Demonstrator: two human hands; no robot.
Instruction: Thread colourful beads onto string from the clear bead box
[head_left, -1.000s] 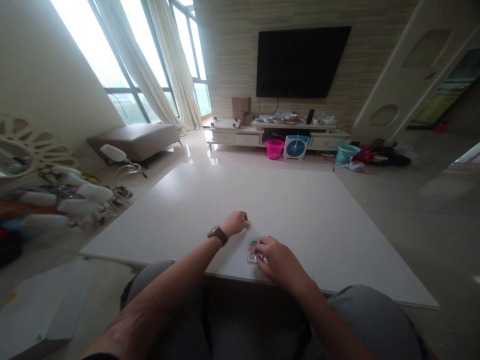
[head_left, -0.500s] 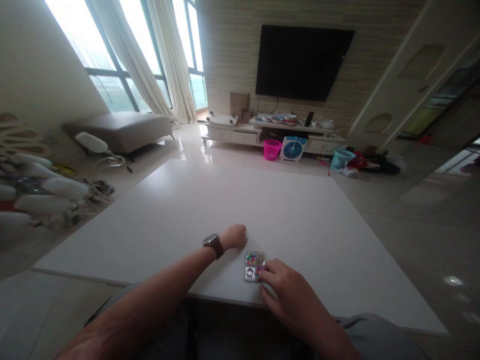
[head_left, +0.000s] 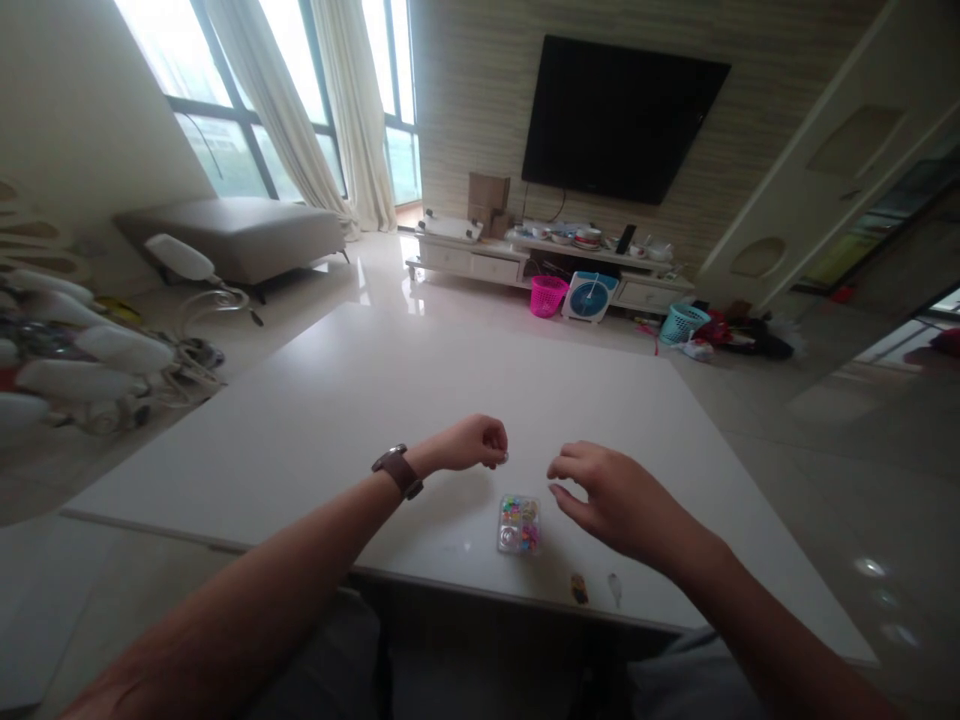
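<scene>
A small clear box with colourful bits in its compartments lies on the white table near the front edge. My left hand, wristwatch on the wrist, hovers above the table left of the box, fingers curled into a fist round a small pale thing I cannot make out. My right hand floats just right of the box, fingers bent and slightly apart, holding nothing that I can see. Two tiny items lie by the table's front edge, under my right wrist.
Behind the table are a TV stand, a pink basket, a small blue fan and a teal basket. A grey bench stands at the left by the windows. White lamp parts clutter the far left floor.
My right hand has lifted off the box and moved right and up. My left hand has risen from the table. The box now lies uncovered, and two tiny items show near the edge.
</scene>
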